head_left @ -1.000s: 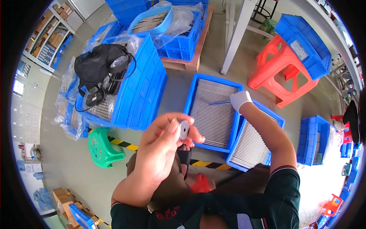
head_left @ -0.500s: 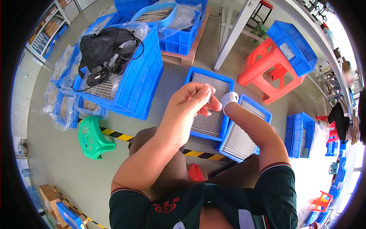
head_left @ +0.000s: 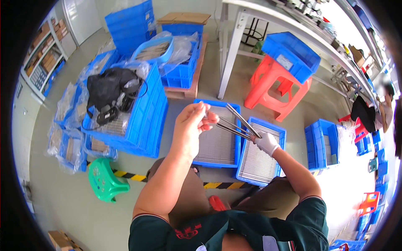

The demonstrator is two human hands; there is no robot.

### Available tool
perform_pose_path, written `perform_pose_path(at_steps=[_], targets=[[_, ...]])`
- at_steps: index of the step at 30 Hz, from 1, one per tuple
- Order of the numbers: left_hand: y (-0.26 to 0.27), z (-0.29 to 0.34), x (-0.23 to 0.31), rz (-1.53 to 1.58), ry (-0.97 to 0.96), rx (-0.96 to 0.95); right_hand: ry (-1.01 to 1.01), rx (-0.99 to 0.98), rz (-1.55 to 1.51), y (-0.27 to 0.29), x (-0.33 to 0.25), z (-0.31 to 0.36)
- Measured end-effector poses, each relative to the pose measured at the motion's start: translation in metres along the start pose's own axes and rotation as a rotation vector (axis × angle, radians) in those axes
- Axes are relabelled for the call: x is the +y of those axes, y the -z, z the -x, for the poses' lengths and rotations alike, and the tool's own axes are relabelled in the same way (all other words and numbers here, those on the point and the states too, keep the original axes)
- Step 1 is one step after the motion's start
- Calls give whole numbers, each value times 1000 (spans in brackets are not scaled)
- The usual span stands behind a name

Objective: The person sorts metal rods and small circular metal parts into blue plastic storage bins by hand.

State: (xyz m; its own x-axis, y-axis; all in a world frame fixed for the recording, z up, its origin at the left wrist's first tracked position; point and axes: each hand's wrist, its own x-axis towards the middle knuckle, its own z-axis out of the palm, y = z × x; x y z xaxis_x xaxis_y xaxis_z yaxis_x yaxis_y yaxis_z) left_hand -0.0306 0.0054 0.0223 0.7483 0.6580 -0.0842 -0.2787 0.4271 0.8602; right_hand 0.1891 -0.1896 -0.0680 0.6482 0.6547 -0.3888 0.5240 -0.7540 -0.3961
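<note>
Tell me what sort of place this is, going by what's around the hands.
Most likely a small factory or workshop floor. Blue plastic crates stand about, two shallow blue trays hold rows of thin metal rods, which the left hand and gloved right hand are handling, and hazard tape marks the floor.

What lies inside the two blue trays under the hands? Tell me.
Both blue trays hold flat rows of thin grey metal rods, packed side by side. The left hand and gloved right hand, holding a few rods, cover parts; the tray bottoms are hidden.
</note>
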Motion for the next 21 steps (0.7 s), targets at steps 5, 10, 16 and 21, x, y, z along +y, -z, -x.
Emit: perform_pose_path(at_steps=[5, 10, 16, 21], targets=[[-9, -7, -12, -76, -94, 8, 46, 154, -557, 27, 5, 56], [-22, -6, -23, -137, -68, -91, 164, 310, -851, 35, 20, 101], [-41, -6, -36, -260, 27, -284, 160, 478, -679, 33, 28, 123], [-48, -10, -44, -185, 116, -364, 223, 624, -365, 38, 28, 129]])
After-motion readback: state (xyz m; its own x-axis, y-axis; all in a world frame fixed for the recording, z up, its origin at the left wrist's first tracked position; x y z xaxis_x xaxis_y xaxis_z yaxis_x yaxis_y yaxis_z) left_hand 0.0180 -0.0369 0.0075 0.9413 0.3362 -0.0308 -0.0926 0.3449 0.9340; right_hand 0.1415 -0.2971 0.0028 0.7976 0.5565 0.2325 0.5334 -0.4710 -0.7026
